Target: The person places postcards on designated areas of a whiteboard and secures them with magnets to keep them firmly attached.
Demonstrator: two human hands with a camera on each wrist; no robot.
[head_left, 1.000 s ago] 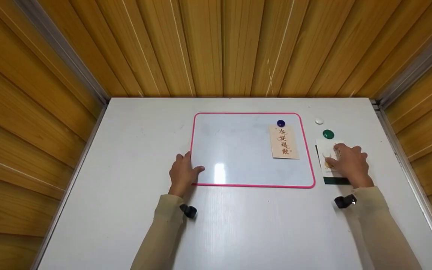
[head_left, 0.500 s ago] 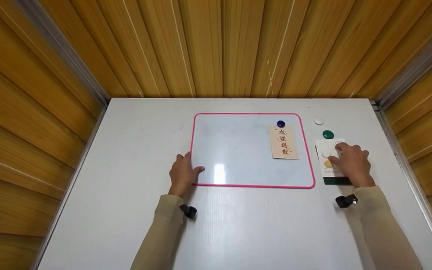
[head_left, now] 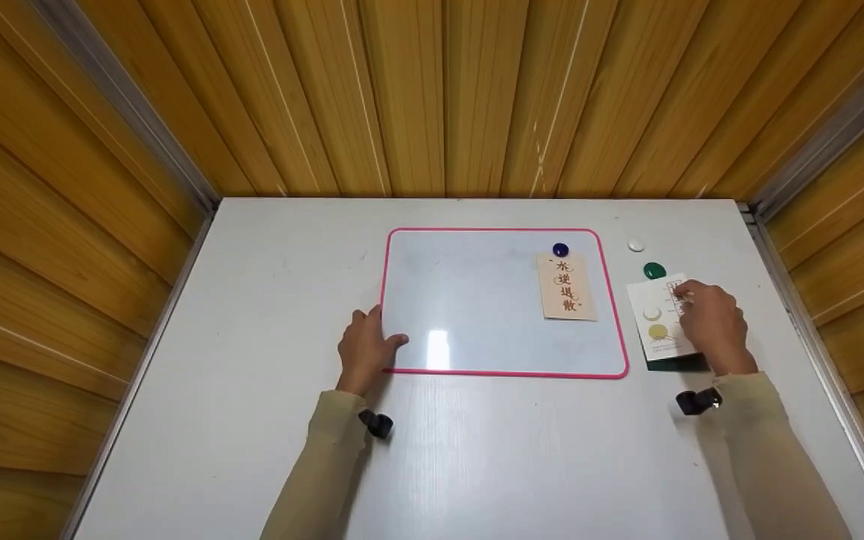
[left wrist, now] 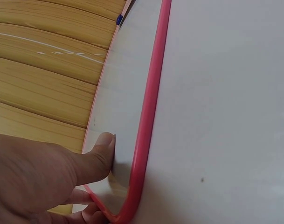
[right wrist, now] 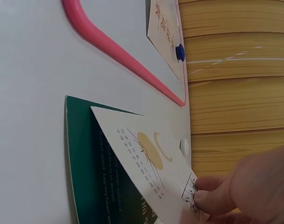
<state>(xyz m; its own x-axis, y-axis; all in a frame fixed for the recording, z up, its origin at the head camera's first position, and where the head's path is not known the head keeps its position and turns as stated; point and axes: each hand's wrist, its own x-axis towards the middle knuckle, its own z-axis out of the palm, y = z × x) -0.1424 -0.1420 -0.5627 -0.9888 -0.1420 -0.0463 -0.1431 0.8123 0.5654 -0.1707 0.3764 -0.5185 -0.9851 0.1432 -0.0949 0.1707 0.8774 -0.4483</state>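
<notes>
My left hand (head_left: 363, 349) holds the left edge of a pink-framed whiteboard (head_left: 477, 300), thumb on its face and fingers at the frame. With thumb and fingers, my right hand (head_left: 717, 326) pinches the upper right part of a white printed card (head_left: 661, 337). In the right wrist view this card (right wrist: 132, 151) is tilted up off a dark green card (right wrist: 81, 140) lying beneath it. A beige card (head_left: 567, 289) with brown characters lies on the whiteboard's right part, a dark blue round magnet (head_left: 560, 250) at its top edge.
A green round magnet (head_left: 655, 271) lies just above the white card, and a white round magnet (head_left: 636, 245) farther back. All lies on a white table (head_left: 477, 450), with wood-patterned walls (head_left: 469, 97) at the back and both sides.
My right hand has taken the white card between thumb and fingers and lifted it a little, so it now sits tilted over the green card. The left hand stays in place.
</notes>
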